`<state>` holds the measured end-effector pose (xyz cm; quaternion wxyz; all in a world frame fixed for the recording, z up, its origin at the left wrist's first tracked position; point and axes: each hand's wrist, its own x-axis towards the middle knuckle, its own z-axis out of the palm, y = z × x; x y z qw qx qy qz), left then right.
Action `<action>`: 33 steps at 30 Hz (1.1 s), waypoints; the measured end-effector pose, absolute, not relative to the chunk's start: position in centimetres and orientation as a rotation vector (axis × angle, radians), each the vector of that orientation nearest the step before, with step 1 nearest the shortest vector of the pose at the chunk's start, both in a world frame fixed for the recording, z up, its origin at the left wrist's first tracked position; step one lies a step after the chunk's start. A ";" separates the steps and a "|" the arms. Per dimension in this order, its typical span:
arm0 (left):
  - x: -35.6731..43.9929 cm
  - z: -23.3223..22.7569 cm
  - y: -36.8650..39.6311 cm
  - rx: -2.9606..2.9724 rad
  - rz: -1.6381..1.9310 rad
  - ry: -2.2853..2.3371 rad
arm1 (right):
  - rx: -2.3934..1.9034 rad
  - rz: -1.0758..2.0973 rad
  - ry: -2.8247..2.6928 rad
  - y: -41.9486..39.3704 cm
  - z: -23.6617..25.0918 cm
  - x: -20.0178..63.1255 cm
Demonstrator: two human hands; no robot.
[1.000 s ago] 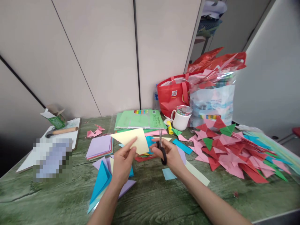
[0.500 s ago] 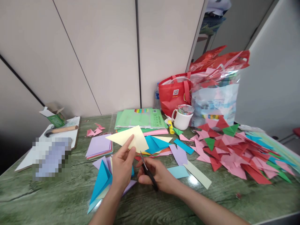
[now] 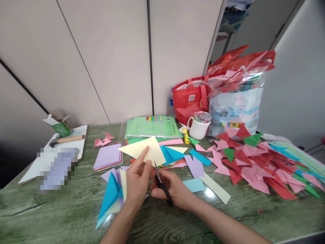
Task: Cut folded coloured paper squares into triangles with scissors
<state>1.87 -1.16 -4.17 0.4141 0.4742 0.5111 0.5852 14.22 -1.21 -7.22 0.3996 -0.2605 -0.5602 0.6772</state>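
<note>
Green wood-grain table (image 3: 50, 217), paper-strewn: our left hand (image 3: 137, 181), fingers pinched on a light, floppy cream paper triangle (image 3: 143, 150) raised above it; right hand (image 3: 172, 188) closed around black scissors (image 3: 162, 186), best gripped near the cut.

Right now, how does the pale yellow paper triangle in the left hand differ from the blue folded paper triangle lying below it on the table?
The pale yellow paper triangle is held up by the left hand; the blue folded paper triangle lies on the green table. Yellow looks wider, blue narrower and pointed. Both are coloured paper.
</note>
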 end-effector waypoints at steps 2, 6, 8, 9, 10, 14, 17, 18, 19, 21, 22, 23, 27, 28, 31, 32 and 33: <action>1.9 -4.2 -1.2 1.217 1.469 1.312 | -0.661 1.707 -1.420 -1.2 -7.1 14.3; 1.8 -4.2 -1.3 1.272 1.475 1.337 | -0.670 1.697 -1.424 -1.2 -7.2 14.2; 1.8 -4.2 -1.3 1.283 1.477 1.339 | -0.687 1.692 -1.422 -1.3 -7.2 14.2; 1.8 -4.3 -1.3 1.287 1.480 1.340 | -0.698 1.687 -1.422 -1.3 -7.3 14.1; 1.8 -4.3 -1.3 1.292 1.481 1.344 | -0.707 1.679 -1.421 -1.3 -7.3 14.1; 1.9 -4.2 -1.4 1.317 1.478 1.371 | -0.716 1.657 -1.426 -1.4 -7.1 14.0; 1.9 -4.0 -1.5 1.327 1.476 1.381 | -0.726 1.638 -1.423 -1.4 -7.0 14.0; 1.9 -4.0 -1.6 1.331 1.476 1.383 | -0.732 1.634 -1.420 -1.4 -6.9 14.0; 2.0 -4.0 -1.6 1.333 1.478 1.384 | -0.737 1.630 -1.418 -1.4 -6.9 13.9; 2.0 -4.1 -1.6 1.333 1.485 1.380 | -0.738 1.625 -1.416 -1.4 -6.9 13.9; 2.0 -4.1 -1.6 1.331 1.488 1.378 | -0.737 1.621 -1.416 -1.5 -6.9 13.9; 2.0 -4.1 -1.6 1.329 1.490 1.377 | -0.735 1.618 -1.417 -1.5 -6.9 13.9; 2.0 -4.2 -1.6 1.327 1.496 1.379 | -0.745 1.609 -1.420 -1.5 -7.0 13.9; 2.0 -4.2 -1.7 1.327 1.501 1.378 | -0.748 1.610 -1.417 -1.5 -7.0 13.9; 2.0 -4.1 -1.7 1.332 1.506 1.377 | -0.760 1.608 -1.408 -1.4 -7.0 13.8; 2.1 -4.1 -1.7 1.335 1.503 1.378 | -0.767 1.606 -1.406 -1.5 -7.0 13.8; 2.1 -4.1 -1.7 1.337 1.500 1.380 | -0.775 1.604 -1.402 -1.5 -7.1 13.7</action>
